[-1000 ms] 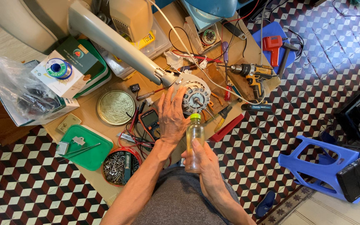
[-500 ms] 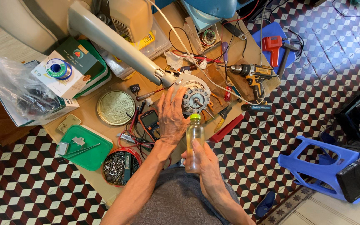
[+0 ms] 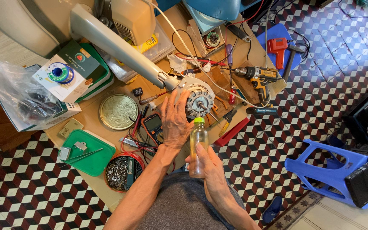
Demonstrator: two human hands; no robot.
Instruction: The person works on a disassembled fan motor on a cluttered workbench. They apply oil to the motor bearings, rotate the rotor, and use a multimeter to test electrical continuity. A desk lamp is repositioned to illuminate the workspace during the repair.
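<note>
My left hand lies flat with fingers spread against the left side of a round fan motor on the wooden table. The motor sits at the end of a long grey stand arm. My right hand grips a small clear bottle with a green cap, held upright. Its thin nozzle points up at the motor's central shaft.
A round metal lid, a multimeter, a green tray and a red tin of screws lie left. A cordless drill, pliers and screwdrivers lie right. A blue plastic stool stands on the tiled floor.
</note>
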